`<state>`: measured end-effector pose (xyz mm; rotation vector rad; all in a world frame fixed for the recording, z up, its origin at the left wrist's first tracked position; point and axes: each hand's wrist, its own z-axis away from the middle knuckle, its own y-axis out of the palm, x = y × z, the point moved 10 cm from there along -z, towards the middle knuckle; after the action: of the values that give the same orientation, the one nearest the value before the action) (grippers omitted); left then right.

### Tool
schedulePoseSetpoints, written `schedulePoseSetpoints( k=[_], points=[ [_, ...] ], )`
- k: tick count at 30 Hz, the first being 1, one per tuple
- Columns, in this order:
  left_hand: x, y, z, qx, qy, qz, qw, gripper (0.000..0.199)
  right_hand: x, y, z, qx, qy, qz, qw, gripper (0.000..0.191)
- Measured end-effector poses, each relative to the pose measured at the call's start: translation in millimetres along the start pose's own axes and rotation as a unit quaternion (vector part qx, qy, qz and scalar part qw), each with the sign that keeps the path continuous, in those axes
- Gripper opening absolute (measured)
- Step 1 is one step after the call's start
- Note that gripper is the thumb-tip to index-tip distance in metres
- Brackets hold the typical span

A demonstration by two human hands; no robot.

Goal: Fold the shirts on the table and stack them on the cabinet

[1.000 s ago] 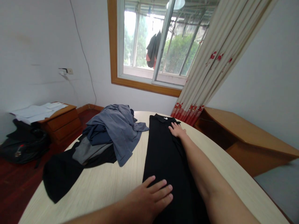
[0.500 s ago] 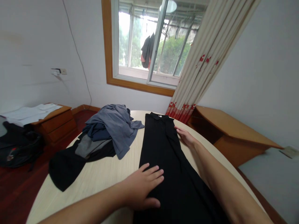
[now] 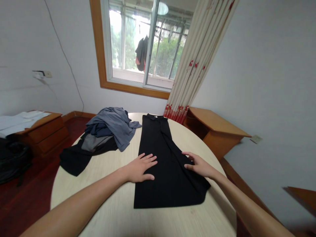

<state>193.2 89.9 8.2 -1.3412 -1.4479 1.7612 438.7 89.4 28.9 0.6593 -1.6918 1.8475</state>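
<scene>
Resting the left hand (image 3: 141, 168) palm down across the left edge of the black cloth (image 3: 158, 189), with fingers spread flat and gripping nothing. Likely put there to stop any slipping on the smooth counter (image 3: 111, 220). Holding the right hand (image 3: 201, 166) at the right side, by the long slanting fold, with thumb and finger bent but well apart and no pinch to be seen. Maybe curved like that to guide the loose edge; hard to tell if touching. Laid out long down the middle and right of the counter, narrow at the far end by a small white mark (image 3: 156, 117), wide and a bit rumpled up close. Probably stretched that way to lie smooth. To the left, in a messy pile (image 3: 118, 125), gray, blue and black clothes, perhaps kept aside to make room.
</scene>
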Motion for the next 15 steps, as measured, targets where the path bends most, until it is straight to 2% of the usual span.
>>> schedulePoseSetpoints(
  k=[3, 5, 6, 9, 10, 11, 12, 13, 15],
  points=[
    [-2.6, -2.3, 2.5, -0.017, -0.007, 0.001, 1.0, 0.067, 33.7, 0.4, 27.0, -0.011, -0.032, 0.055, 0.998, 0.058],
    [-7.1, -2.0, 3.7, -0.022, -0.006, 0.002, 1.0, 0.065, 61.0, 11.1, 45.5, 0.01, -0.054, 0.077, 0.996, 0.057],
    [-11.1, -2.1, 4.2, -0.024, -0.002, 0.005, 1.0, 0.063, 73.0, 20.8, 54.1, 0.04, -0.059, 0.077, 0.995, 0.056],
    [-30.6, -7.1, 5.5, -0.043, 0.027, 0.025, 0.998, 0.054, 94.4, 62.1, 76.0, 0.204, -0.055, 0.02, 0.977, 0.059],
    [-37.6, -10.3, 5.7, -0.053, 0.035, 0.031, 0.997, 0.051, 95.1, 70.6, 78.0, 0.241, -0.048, 0.005, 0.969, 0.059],
    [-44.0, -13.5, 5.7, -0.063, 0.037, 0.034, 0.997, 0.048, 92.0, 73.0, 74.1, 0.249, -0.04, 0.001, 0.968, 0.058],
    [-49.9, -16.1, 5.4, -0.07, 0.036, 0.033, 0.996, 0.046, 85.7, 69.5, 64.2, 0.229, -0.033, 0.008, 0.973, 0.055],
    [-55.4, -17.6, 4.7, -0.074, 0.031, 0.028, 0.996, 0.045, 77.2, 60.5, 49.7, 0.183, -0.03, 0.025, 0.982, 0.05],
    [-68.0, -16.1, 2.4, -0.069, 0.025, 0.014, 0.997, 0.043, 56.3, 35.2, 16.5, 0.067, -0.022, 0.06, 0.996, 0.038]
  ],
)
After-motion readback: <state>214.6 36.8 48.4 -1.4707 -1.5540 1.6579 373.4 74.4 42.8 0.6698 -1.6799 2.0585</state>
